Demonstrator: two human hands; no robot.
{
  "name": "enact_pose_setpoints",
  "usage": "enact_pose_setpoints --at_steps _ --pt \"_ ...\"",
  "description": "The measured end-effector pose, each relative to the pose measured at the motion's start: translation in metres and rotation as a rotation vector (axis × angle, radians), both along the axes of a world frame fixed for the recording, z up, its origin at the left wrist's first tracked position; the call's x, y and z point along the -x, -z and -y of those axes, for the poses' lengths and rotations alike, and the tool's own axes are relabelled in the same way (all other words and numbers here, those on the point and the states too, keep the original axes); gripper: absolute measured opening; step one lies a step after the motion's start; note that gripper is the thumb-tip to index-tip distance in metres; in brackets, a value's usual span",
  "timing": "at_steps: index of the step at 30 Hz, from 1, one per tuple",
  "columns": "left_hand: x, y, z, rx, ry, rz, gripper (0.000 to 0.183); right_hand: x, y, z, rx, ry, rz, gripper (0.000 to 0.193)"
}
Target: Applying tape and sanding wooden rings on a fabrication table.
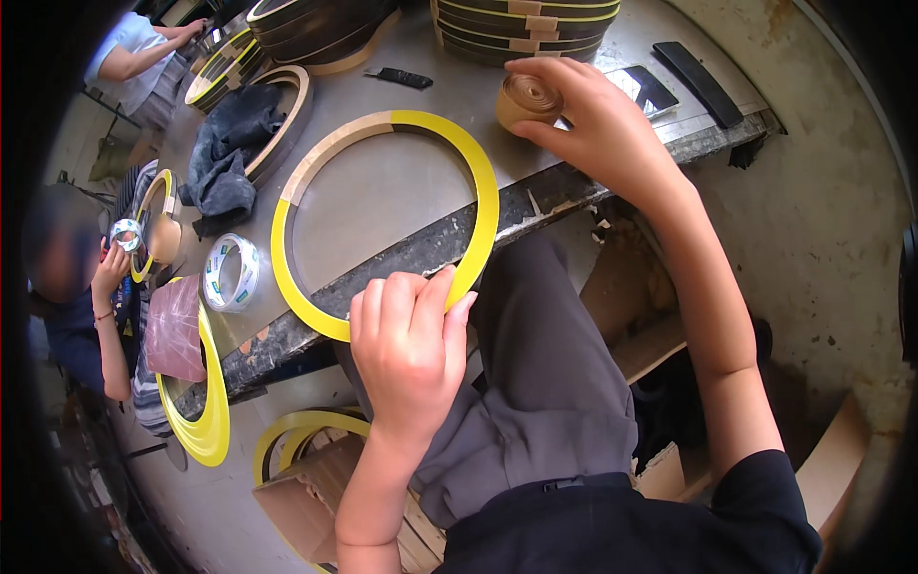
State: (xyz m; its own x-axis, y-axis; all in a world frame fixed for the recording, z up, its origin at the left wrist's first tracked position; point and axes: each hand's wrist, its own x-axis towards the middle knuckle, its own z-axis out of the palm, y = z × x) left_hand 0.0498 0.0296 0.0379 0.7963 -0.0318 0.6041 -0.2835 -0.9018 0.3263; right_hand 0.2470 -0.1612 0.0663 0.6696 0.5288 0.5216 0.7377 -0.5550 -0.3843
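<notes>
My left hand [406, 349] is closed on the near rim of a flat yellow ring [483, 182]. The ring overhangs the table's front edge, and tan tape covers its upper left part. My right hand [598, 124] grips a roll of brown paper tape [531, 96] between thumb and fingers, just above the tabletop to the right of the ring. Part of the roll is hidden by the fingers.
Stacked dark rings [521, 29] stand at the back, near a black cutter knife [400, 77]. Left are a dark cloth [229, 153], a clear tape roll [231, 273] and hanging yellow rings [206, 445]. A phone [643, 91] and black strip [698, 84] lie right. A co-worker's hand [110, 273] holds tape.
</notes>
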Motion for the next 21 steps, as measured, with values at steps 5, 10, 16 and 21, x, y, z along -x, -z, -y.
enact_pose_setpoints --at_steps 5,10,16,21 --pt "0.002 -0.009 -0.005 0.049 0.009 -0.076 0.036 0.055 -0.021 0.003 -0.46 -0.358 -0.602 0.064" --pt "0.019 -0.043 -0.002 0.918 0.165 -0.331 0.036 0.096 -0.026 -0.003 -0.768 -0.624 -0.758 0.086" --pt "0.039 -0.075 0.015 1.46 0.379 -0.621 0.086 0.12 -0.033 -0.008 -0.589 -0.856 -0.308 0.051" --pt "0.059 -0.068 0.012 1.751 0.3 -0.746 0.092 0.157 -0.038 -0.005 -0.345 -0.699 -0.027 0.037"
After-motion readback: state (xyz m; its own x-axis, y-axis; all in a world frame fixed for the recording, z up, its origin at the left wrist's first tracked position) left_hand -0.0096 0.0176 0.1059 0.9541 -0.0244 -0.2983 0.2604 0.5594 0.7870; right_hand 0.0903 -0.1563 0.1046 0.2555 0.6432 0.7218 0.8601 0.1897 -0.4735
